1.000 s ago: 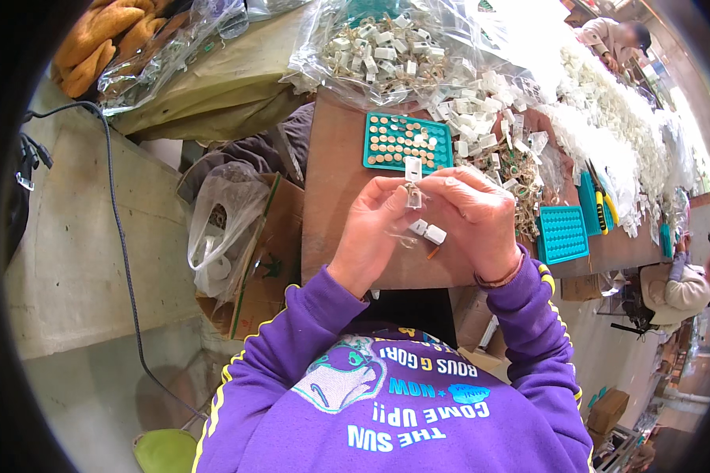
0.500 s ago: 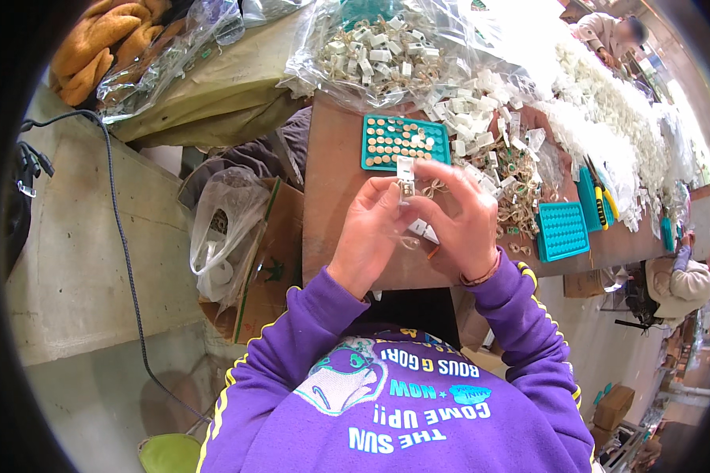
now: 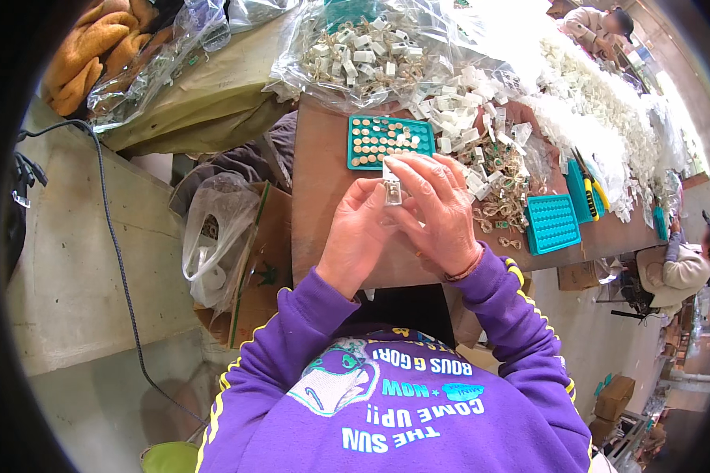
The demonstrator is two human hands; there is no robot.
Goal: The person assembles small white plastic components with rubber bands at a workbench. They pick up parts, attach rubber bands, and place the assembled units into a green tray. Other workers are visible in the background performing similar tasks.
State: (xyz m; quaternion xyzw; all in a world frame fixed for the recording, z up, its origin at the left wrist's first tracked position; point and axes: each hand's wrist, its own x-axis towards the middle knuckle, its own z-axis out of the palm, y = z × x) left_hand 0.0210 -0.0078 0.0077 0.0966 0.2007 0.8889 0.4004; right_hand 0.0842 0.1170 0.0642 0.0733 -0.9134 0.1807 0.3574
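Over the near part of the brown table, my two hands hold a small white plastic case (image 3: pixel 393 191) between them. Its clear lower end shows metal-looking parts inside. The thumb and fingers of my left hand (image 3: pixel 356 232) pinch it from the left. My right hand (image 3: pixel 440 206) grips it from the right, fingers curled over its upper end. Just beyond the hands lies a teal tray (image 3: pixel 427 135) holding rows of small round discs, with some pockets bare on its right side. Parts of the case are hidden by my fingers.
White plastic cases (image 3: pixel 450 110) and coiled wires (image 3: pixel 501 189) are heaped right of the tray. A clear bag (image 3: pixel 355 59) of similar parts sits behind. At right are another teal tray (image 3: pixel 552 225) and yellow-black pliers (image 3: pixel 590 185). A cardboard box (image 3: pixel 248 276) stands left; people work at far right.
The right fingers have closed down over the top of the case, and the case's clear end now shows more plainly. The whole view has shifted slightly.
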